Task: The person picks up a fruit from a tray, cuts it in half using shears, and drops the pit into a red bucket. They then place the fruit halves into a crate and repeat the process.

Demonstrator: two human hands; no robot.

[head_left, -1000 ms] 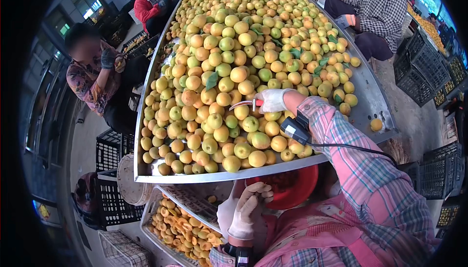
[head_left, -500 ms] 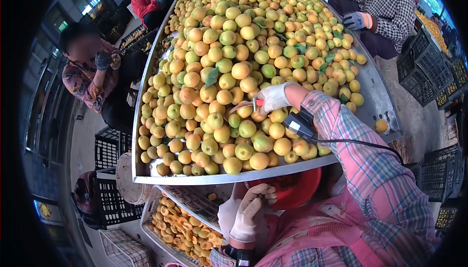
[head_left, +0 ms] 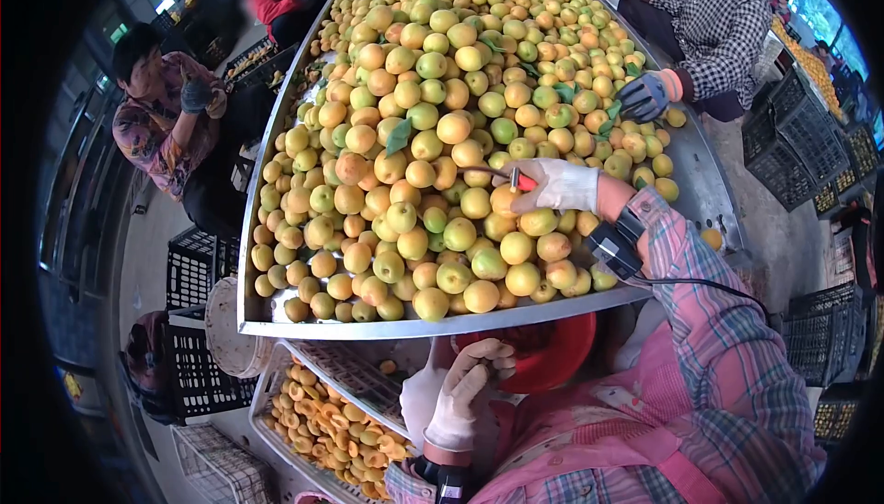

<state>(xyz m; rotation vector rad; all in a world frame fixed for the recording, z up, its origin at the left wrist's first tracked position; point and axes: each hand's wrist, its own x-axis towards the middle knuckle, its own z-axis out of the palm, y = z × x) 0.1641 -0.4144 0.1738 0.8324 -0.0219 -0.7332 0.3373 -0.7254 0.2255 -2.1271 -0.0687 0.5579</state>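
Note:
A metal table [head_left: 331,327] is heaped with yellow and green apricots [head_left: 433,145]. My right hand [head_left: 564,186], in a white glove, lies on the fruit near the table's front right. It grips a small red-handled knife [head_left: 516,178] whose blade points left over the apricots. A black device [head_left: 615,248] with a cable is strapped to that wrist. My left hand [head_left: 458,395], also gloved, is below the table's front edge. Its fingers curl at the rim of a red bowl [head_left: 552,357]; whether it holds anything is hidden.
A tray of halved apricots [head_left: 331,426] sits below the table at the left. Black crates [head_left: 193,269] and a white round tub [head_left: 224,327] stand beside it. A co-worker's dark-gloved hand [head_left: 645,95] reaches onto the fruit at the right. Another person [head_left: 166,122] sits at the left; more crates [head_left: 801,136] are at the right.
My right hand has slid right and slightly up across the fruit with the knife. The co-worker's dark-gloved hand at the right has come down onto the pile. My left hand stays by the bowl.

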